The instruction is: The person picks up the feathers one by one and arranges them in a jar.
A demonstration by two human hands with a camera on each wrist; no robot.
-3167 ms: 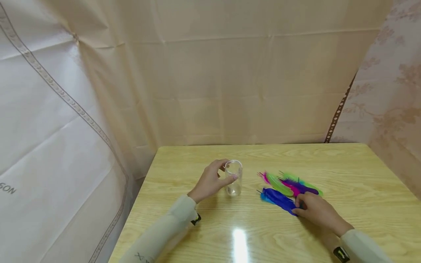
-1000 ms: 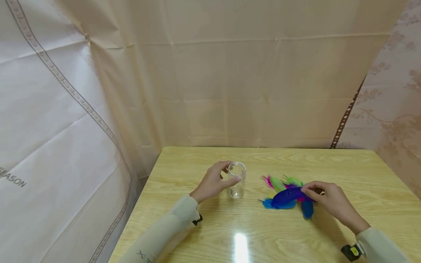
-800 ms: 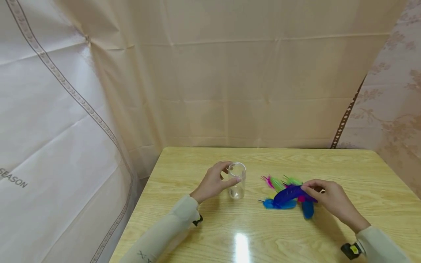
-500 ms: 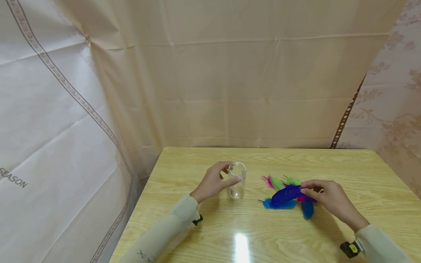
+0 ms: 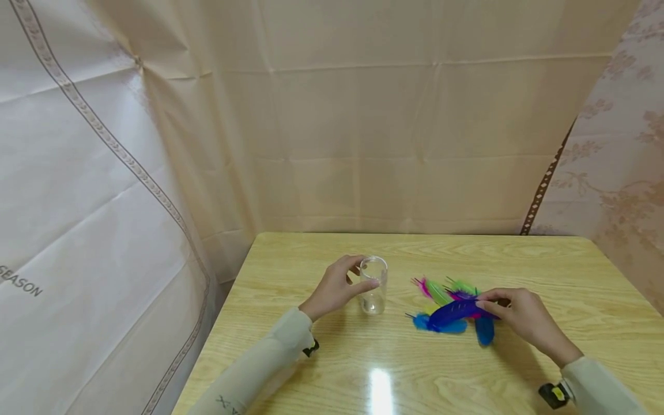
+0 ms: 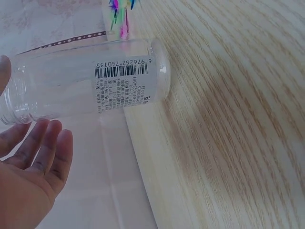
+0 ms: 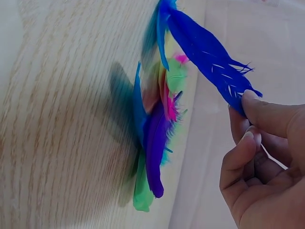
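Observation:
A clear jar (image 5: 373,300) stands upright on the wooden table. My left hand (image 5: 337,288) holds it near the rim, thumb on the near side and fingers behind. In the left wrist view, the jar (image 6: 86,81) carries a white barcode label (image 6: 124,78) and looks empty. My right hand (image 5: 524,317) pinches the tip of a dark blue feather (image 5: 452,314) between thumb and forefinger. The right wrist view has that feather (image 7: 202,47) raised at the pinched end, slanting down toward a lighter blue one. Beneath and beside it lie several feathers, among them a purple one (image 7: 156,143) and a green one (image 7: 142,186).
The feather pile lies right of the jar, with pink (image 5: 424,286) and lime green (image 5: 438,294) feathers at its far left side. A pale wood-grain table (image 5: 290,253) carries everything. Cloth hangings (image 5: 363,144) rise behind the table and at both sides.
Since the oldest frame my right hand has lifted the dark blue feather's tip up and away from me, and a blue feather now points toward me. Lately the feather only tilts slightly. The jar stays held.

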